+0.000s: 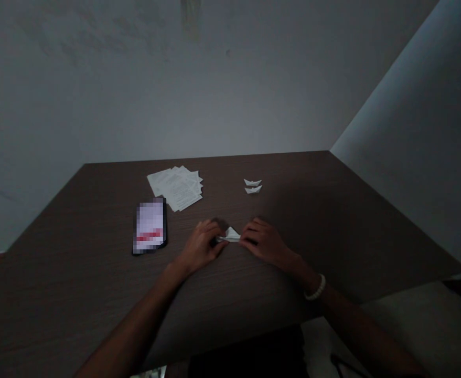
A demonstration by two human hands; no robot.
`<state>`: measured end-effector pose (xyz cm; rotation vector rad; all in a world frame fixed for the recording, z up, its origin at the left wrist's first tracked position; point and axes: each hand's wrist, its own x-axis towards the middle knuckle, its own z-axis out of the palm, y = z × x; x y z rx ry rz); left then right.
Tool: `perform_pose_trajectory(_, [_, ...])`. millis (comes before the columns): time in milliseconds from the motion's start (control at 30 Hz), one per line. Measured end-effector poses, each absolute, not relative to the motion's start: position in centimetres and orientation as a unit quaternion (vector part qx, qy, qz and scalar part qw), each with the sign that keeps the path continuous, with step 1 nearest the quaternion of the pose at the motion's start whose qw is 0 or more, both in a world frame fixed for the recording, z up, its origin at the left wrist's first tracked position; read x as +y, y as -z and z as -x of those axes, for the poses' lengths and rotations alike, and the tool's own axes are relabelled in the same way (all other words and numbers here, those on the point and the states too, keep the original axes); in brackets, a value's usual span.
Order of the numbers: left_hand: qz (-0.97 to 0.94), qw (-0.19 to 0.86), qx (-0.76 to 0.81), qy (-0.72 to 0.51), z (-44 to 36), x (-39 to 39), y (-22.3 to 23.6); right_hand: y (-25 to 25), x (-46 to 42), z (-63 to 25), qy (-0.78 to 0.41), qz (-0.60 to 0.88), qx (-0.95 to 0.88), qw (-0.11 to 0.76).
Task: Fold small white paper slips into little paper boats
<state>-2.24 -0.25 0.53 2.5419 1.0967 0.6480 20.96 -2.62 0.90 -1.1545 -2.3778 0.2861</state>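
Note:
A small white paper boat (232, 235) with a raised middle peak is held between my two hands, just above or on the table. My left hand (203, 242) pinches its left end between thumb and fingers. At the right end, the thumb and fingers of my right hand (265, 241) are closed on the paper. Farther back lie two finished-looking folded paper boats, a rear one (253, 182) and a front one (253, 189), side by side.
Several overlapping printed paper sheets (177, 188) are fanned out at the back left of the dark wooden table (317, 210). A phone-like device (150, 226) with a blurred screen lies left of my hands. A wall (230, 94) rises behind the table.

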Motion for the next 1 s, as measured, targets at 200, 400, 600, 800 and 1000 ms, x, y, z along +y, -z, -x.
perform_pose_trajectory(200, [-0.904, 0.168, 0.333, -0.208, 2.3, -0.4, -1.1, -1.2, -2.7, -21.1, -0.108, 0.384, -0.891, 0.216])
perform_pose_trajectory(400, [-0.9, 0.183, 0.338, -0.203, 2.4, -0.3, -1.8, -1.5, -2.8, -21.1, -0.126, 0.392, -0.886, 0.213])
perform_pose_trajectory(600, [-0.897, 0.188, 0.346, -0.203, 2.8, 0.0, -1.5, -1.6, -3.1, -21.4, -0.117, 0.396, -0.889, 0.197])
perform_pose_trajectory(800, [-0.908, 0.18, 0.319, -0.201, 3.0, 0.1, -1.4, -1.5, -3.4, -21.8, -0.098, 0.385, -0.898, 0.19])
perform_pose_trajectory(1000, [-0.917, 0.167, 0.293, -0.214, 2.7, -0.1, -1.5, -1.1, -3.4, -21.0, -0.101, 0.376, -0.897, 0.211])
